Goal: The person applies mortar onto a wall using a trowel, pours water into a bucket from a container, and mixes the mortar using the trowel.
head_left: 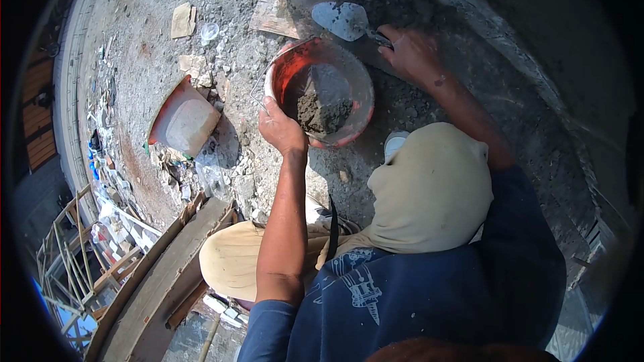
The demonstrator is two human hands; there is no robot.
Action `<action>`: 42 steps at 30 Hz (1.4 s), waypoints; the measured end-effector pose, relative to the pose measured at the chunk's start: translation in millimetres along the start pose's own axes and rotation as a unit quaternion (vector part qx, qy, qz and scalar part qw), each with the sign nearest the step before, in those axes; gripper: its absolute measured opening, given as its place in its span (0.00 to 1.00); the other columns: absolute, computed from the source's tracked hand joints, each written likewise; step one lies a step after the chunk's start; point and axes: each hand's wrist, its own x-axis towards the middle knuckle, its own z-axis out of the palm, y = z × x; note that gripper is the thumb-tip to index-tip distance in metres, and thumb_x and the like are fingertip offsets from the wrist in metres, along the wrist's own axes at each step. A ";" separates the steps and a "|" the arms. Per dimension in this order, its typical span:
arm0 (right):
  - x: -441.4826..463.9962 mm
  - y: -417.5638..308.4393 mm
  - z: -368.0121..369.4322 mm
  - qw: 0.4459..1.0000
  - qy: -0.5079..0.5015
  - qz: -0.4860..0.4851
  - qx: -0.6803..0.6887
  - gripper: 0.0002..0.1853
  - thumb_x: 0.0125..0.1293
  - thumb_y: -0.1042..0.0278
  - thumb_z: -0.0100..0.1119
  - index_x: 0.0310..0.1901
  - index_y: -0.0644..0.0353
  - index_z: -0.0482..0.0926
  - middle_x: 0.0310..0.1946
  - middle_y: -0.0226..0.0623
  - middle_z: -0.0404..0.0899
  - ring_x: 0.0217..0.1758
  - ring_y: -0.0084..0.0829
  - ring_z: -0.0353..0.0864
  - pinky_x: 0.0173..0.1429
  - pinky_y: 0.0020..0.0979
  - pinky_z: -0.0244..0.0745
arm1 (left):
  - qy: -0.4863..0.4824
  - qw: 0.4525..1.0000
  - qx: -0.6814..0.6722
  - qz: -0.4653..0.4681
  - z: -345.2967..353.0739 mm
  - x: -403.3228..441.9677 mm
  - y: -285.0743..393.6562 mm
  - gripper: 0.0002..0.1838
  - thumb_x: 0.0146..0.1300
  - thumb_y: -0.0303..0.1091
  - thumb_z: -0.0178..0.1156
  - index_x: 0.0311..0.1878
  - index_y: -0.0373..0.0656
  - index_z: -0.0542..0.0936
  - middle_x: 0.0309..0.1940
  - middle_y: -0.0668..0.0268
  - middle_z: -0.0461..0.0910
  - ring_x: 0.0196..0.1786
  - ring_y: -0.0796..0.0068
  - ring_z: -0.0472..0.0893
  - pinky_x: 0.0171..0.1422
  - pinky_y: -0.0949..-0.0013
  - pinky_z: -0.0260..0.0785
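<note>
A red bucket [367, 94] with a grey-smeared rim is tipped toward me, a heap of wet mortar [314, 112] inside. On its near left rim my left hand [283, 127] is closed, the fingers partly hidden by the wall. My right hand [412, 53] is wrapped around the handle of a trowel [341, 20], up and to the right of the bucket. The trowel's broad metal blade points left, and grey specks dot it. Close beyond the bucket lies a flat wooden board [275, 10].
Another bucket [191, 121] lies tilted on the rubble at left. A curved rough edge [510, 47] runs along the right. Timber formwork [168, 275] is at lower left, beside loose sticks [84, 255] and litter. Broken stones [194, 64] cover the ground.
</note>
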 end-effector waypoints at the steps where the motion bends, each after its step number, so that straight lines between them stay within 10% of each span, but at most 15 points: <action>1: -5.0 -4.0 0.3 0.999 0.010 -0.016 0.026 0.17 0.67 0.58 0.61 0.52 0.59 0.78 0.42 0.51 0.85 0.49 0.52 0.84 0.53 0.51 0.77 | 0.000 1.000 -0.006 -0.005 -1.4 -1.7 2.3 0.27 0.78 0.47 0.46 0.42 0.27 0.79 0.34 0.52 0.82 0.35 0.62 0.79 0.45 0.58 0.69; 10: -34.2 99.5 70.9 0.979 -0.142 -0.024 0.147 0.25 0.66 0.52 0.63 0.59 0.60 0.79 0.51 0.56 0.82 0.54 0.55 0.82 0.58 0.44 0.76 | -0.006 0.999 -0.046 -0.013 -1.6 -0.8 -1.1 0.27 0.78 0.47 0.45 0.44 0.27 0.79 0.38 0.52 0.83 0.38 0.63 0.79 0.48 0.59 0.70; 24: 91.6 96.1 94.1 0.982 0.043 0.132 0.125 0.30 0.65 0.40 0.59 0.58 0.55 0.80 0.50 0.51 0.83 0.55 0.54 0.82 0.58 0.49 0.76 | -0.003 0.999 -0.043 -0.022 1.7 0.2 -4.5 0.28 0.77 0.48 0.47 0.44 0.25 0.80 0.37 0.49 0.83 0.39 0.59 0.80 0.49 0.58 0.70; 36: -35.7 27.5 18.3 0.983 0.157 -0.037 0.092 0.21 0.65 0.53 0.65 0.56 0.54 0.78 0.44 0.48 0.85 0.49 0.50 0.84 0.51 0.47 0.79 | -0.001 0.999 -0.052 0.000 9.6 4.2 -3.7 0.27 0.77 0.48 0.47 0.42 0.26 0.80 0.34 0.49 0.83 0.36 0.58 0.80 0.45 0.56 0.70; 39: -53.0 27.3 26.6 0.991 0.074 -0.090 0.072 0.22 0.65 0.56 0.65 0.58 0.53 0.77 0.45 0.47 0.85 0.50 0.50 0.84 0.53 0.46 0.79 | -0.002 0.999 -0.035 -0.005 4.7 4.3 -2.3 0.27 0.77 0.47 0.47 0.42 0.26 0.80 0.34 0.48 0.83 0.36 0.58 0.80 0.45 0.56 0.70; 42: -33.0 42.0 35.4 0.995 -0.019 0.069 0.072 0.21 0.65 0.55 0.64 0.56 0.55 0.78 0.49 0.47 0.84 0.53 0.50 0.83 0.55 0.46 0.78 | 0.003 0.999 -0.040 -0.006 -0.6 5.8 -6.1 0.27 0.77 0.47 0.46 0.42 0.26 0.80 0.34 0.49 0.83 0.36 0.58 0.80 0.45 0.56 0.70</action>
